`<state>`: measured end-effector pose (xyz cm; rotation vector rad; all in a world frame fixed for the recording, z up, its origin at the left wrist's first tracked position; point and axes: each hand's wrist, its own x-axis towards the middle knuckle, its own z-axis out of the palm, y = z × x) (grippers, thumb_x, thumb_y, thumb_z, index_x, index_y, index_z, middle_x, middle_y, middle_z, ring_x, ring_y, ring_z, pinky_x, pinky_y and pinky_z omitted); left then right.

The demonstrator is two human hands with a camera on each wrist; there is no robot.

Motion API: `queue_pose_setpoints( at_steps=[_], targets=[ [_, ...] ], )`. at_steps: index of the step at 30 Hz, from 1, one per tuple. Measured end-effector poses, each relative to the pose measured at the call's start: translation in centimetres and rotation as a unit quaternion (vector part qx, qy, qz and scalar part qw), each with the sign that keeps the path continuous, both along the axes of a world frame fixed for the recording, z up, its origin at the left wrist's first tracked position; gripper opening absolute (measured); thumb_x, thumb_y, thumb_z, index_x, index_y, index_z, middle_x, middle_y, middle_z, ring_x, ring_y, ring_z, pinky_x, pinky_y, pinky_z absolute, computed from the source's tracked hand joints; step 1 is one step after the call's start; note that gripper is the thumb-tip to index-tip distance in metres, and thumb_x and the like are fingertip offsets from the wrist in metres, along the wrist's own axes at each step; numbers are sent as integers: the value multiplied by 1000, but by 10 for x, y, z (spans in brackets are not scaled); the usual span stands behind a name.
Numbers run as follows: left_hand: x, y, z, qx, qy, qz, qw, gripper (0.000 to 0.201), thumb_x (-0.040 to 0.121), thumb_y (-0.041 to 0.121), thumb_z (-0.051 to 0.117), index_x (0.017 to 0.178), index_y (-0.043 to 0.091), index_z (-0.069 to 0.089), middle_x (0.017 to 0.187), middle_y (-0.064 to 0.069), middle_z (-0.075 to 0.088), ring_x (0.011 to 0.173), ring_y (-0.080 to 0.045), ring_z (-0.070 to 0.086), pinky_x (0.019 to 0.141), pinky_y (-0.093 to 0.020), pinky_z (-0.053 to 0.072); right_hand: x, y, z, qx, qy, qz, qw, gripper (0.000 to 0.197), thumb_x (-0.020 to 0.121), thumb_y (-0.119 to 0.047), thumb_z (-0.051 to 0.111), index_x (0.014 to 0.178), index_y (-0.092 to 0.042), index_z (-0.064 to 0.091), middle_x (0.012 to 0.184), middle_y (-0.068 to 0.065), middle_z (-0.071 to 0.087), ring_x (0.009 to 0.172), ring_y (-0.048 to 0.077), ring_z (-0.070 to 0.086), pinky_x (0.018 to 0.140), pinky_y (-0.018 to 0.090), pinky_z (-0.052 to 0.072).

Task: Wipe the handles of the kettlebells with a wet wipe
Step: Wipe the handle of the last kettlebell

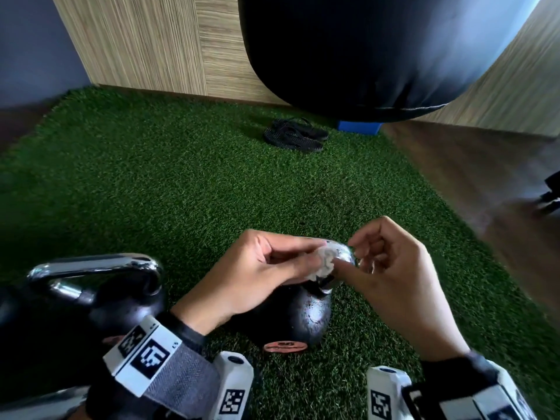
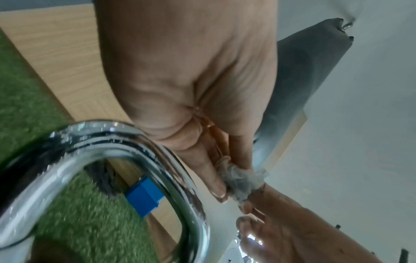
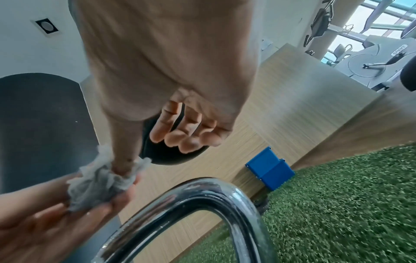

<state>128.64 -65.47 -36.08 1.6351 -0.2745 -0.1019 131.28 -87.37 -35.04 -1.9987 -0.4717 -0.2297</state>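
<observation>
A black kettlebell [image 1: 306, 319] stands on the green turf in front of me. My hands hide most of its chrome handle [image 1: 345, 257], which is also close up in the wrist views [image 2: 171, 160] [image 3: 202, 192]. My left hand [image 1: 315, 259] [image 2: 223, 181] pinches a crumpled wet wipe [image 1: 325, 263] [image 2: 245, 181] [image 3: 99, 183] just above the handle. My right hand [image 1: 351, 262] [image 3: 139, 153] presses its thumb into the wipe; its other fingers are loosely curled and apart from it. A bigger kettlebell [image 1: 127, 310] with a chrome handle [image 1: 94, 266] stands at the left.
A black punching bag [image 1: 378, 56] hangs ahead, with black sandals [image 1: 295, 134] and a blue box [image 1: 359, 127] on the turf [image 1: 151, 177] below it. Wood-panelled walls close the back; dark wood floor [image 1: 485, 192] lies to the right. Exercise machines [image 3: 371, 62] stand further off.
</observation>
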Motion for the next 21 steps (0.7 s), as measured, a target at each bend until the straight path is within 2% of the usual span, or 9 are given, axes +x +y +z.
queue_pose_setpoints(
  at_steps=[3,6,7,9,11,12,14,16,21],
  targets=[
    [-1,9,7,97,-124,101,982,37,94,30,71,131,23,70,117,15,76,105,-4,73,90,-21,59,3,-10,-19,17,42,-19,999,37,78,-32,83,107,-33,60,96,-13,63,79,4,62,59,17,52],
    [2,7,6,215,-228,191,930,32,97,26,70,127,16,73,118,11,76,98,-2,73,84,-32,63,13,-20,-54,15,199,-79,977,51,73,-20,85,114,-33,58,105,-5,66,88,12,67,66,29,56],
    [4,3,4,260,-247,200,912,31,97,25,69,126,15,73,119,9,76,100,-1,72,88,-33,61,17,-19,-65,12,259,-62,964,56,71,-19,87,117,-31,58,107,-4,69,90,15,70,71,32,56],
    [7,-6,1,326,-254,199,888,32,98,27,66,126,15,73,121,8,75,105,-5,68,94,-32,56,22,-8,-86,45,328,-10,943,59,66,-23,91,117,-26,63,106,-3,75,91,14,74,74,28,56],
    [8,-11,-2,368,-249,197,874,33,99,30,64,128,16,72,123,8,74,108,-10,64,95,-33,54,26,4,-104,56,314,-1,948,52,65,-30,92,111,-24,70,97,-6,79,87,10,76,68,16,55],
    [8,-11,-5,378,-248,197,870,34,99,31,64,128,16,72,124,9,74,107,-11,63,95,-34,54,27,9,-111,33,285,-22,958,47,65,-35,92,106,-25,72,92,-8,79,85,8,75,65,13,54],
    [4,-4,-9,378,-247,206,868,34,99,33,65,129,19,72,123,12,74,103,-13,62,91,-35,55,28,13,-119,-18,239,-70,968,43,62,-44,92,99,-28,75,87,-12,78,85,5,74,70,19,57],
    [-2,8,-14,369,-251,233,864,33,97,35,66,127,21,73,121,16,74,99,-12,61,86,-32,55,28,11,-124,-9,233,-71,970,46,60,-51,90,99,-31,76,87,-15,78,85,2,74,77,28,59],
    [-12,13,-24,408,-293,274,820,32,93,34,70,121,20,76,114,14,77,93,-13,62,81,-35,58,27,9,-124,-8,225,-61,972,57,52,-63,86,101,-35,75,87,-21,77,82,-7,71,81,28,60]
  ],
)
